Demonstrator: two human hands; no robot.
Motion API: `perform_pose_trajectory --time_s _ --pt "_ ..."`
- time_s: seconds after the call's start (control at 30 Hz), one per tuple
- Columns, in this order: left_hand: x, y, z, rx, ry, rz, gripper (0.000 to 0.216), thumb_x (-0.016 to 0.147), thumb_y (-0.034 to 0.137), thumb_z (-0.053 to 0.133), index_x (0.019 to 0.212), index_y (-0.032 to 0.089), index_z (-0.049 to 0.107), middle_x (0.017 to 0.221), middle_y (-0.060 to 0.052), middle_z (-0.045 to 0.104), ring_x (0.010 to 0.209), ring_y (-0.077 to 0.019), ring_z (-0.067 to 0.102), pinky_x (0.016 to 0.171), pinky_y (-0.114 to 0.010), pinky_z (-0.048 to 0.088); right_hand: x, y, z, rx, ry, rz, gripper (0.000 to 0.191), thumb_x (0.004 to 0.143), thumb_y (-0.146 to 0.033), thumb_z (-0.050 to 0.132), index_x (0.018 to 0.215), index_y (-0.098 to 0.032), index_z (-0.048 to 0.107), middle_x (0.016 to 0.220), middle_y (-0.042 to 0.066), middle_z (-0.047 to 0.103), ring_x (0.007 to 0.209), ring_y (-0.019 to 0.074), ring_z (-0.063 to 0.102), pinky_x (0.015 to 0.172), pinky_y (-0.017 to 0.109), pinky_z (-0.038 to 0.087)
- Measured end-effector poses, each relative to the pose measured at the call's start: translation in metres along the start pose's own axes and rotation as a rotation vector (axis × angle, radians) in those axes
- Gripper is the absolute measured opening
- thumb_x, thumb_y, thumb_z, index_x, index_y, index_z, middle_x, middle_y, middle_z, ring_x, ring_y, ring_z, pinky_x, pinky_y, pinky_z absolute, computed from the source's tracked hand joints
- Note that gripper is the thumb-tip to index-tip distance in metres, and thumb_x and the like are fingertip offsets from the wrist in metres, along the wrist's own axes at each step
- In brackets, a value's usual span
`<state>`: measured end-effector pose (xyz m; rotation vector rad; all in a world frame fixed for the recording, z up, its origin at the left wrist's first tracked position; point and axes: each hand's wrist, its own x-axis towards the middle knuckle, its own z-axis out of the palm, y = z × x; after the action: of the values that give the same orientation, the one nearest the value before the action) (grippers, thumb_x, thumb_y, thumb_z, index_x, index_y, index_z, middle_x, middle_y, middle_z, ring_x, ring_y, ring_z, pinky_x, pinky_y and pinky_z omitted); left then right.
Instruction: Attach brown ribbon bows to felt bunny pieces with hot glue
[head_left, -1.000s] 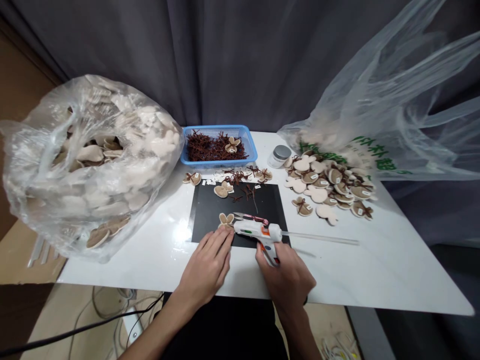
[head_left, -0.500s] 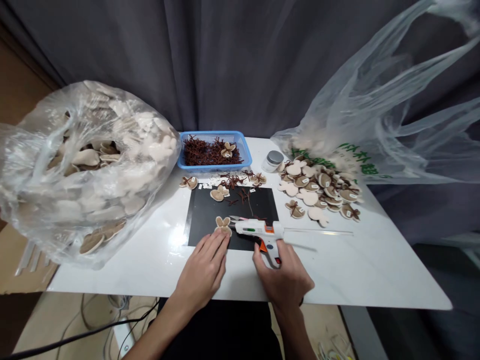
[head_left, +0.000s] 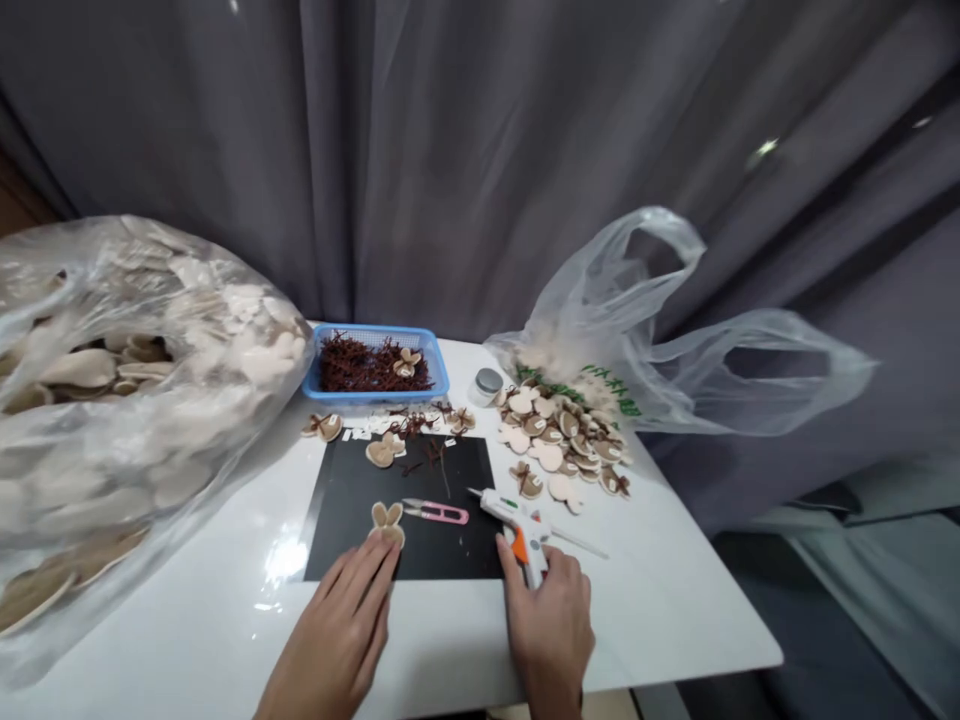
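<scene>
On the black mat [head_left: 461,552], my left hand [head_left: 334,625] lies with its fingers stretched flat, fingertips over the lower part of a tan rabbit-head patch [head_left: 387,516] with a pale edge. The ears stick out beyond my fingers. My right hand [head_left: 553,615] is wrapped round the handle of a white and orange hot glue gun [head_left: 517,525]. Its nozzle points up and left, apart from the patch, and a clear glue stick [head_left: 581,543] sticks out of its back. Pink thread snips [head_left: 444,513] lie between the patch and the gun. Another rabbit patch [head_left: 384,451] lies higher on the mat.
A blue basket [head_left: 375,396] holds dark brown bows. Small white labels [head_left: 358,434] and loose bows lie before it. A lidded jar [head_left: 487,386], a heap of rabbit patches [head_left: 574,440] and a plastic bag [head_left: 585,310] are at right. A big filled bag [head_left: 225,400] bulges at left.
The glue gun has moved right, away from the patch, and its nozzle tilts upward now. The snips it covered show fully. My left hand stays on the patch; the camera view has shifted.
</scene>
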<state>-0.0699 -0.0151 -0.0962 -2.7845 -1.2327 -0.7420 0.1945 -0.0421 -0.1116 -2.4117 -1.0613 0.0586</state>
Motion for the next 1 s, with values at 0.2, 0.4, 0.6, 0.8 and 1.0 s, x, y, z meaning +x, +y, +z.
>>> perform_pose_trajectory --time_s 0.2,0.4,0.6,0.8,1.0 --pt "0.005 -0.007 0.005 0.087 0.108 0.051 0.064 0.106 0.025 0.049 0.17 0.021 0.037 0.157 -0.005 0.064 0.138 -0.0237 0.064 0.109 -0.037 0.052 0.0 0.012 0.017 0.048 0.15 -0.187 0.074 0.096 -0.087 0.04 0.107 -0.019 0.066 0.105 0.019 0.066 0.097 0.0383 0.061 0.083 0.046 0.047" --pt "0.008 -0.013 0.01 0.085 0.17 0.088 0.064 0.106 0.027 0.045 0.17 0.026 0.037 0.159 -0.001 0.062 0.137 -0.0215 0.064 0.109 -0.034 0.05 0.001 0.014 0.015 0.225 0.171 -0.177 0.05 0.101 -0.074 0.052 0.109 -0.024 0.054 0.106 0.013 0.061 0.098 0.035 0.058 0.083 0.041 0.044" --pt "0.01 -0.016 0.013 0.071 0.199 0.092 0.064 0.107 0.032 0.044 0.17 0.025 0.036 0.154 -0.002 0.066 0.131 -0.0237 0.068 0.104 -0.037 0.053 0.046 0.014 -0.002 0.294 0.147 -0.134 0.038 0.103 -0.062 0.053 0.107 -0.025 0.056 0.109 0.013 0.063 0.104 0.0345 0.055 0.092 0.043 0.042" --pt "0.009 -0.016 0.018 -0.029 0.146 0.049 0.067 0.107 0.031 0.047 0.172 0.026 0.03 0.158 -0.004 0.062 0.138 -0.0272 0.064 0.108 -0.042 0.056 0.112 0.015 -0.028 0.336 0.146 -0.204 0.037 0.094 -0.056 0.056 0.099 -0.021 0.07 0.107 0.017 0.07 0.104 0.0358 0.058 0.097 0.049 0.045" --pt "0.004 0.002 0.002 -0.097 -0.005 -0.014 0.073 0.104 0.016 0.05 0.173 0.023 0.026 0.16 -0.008 0.06 0.145 -0.0283 0.059 0.116 -0.045 0.053 0.087 -0.014 -0.037 0.537 0.086 -0.19 0.038 0.094 -0.053 0.06 0.099 -0.018 0.074 0.104 0.014 0.077 0.098 0.0303 0.068 0.086 0.041 0.05"
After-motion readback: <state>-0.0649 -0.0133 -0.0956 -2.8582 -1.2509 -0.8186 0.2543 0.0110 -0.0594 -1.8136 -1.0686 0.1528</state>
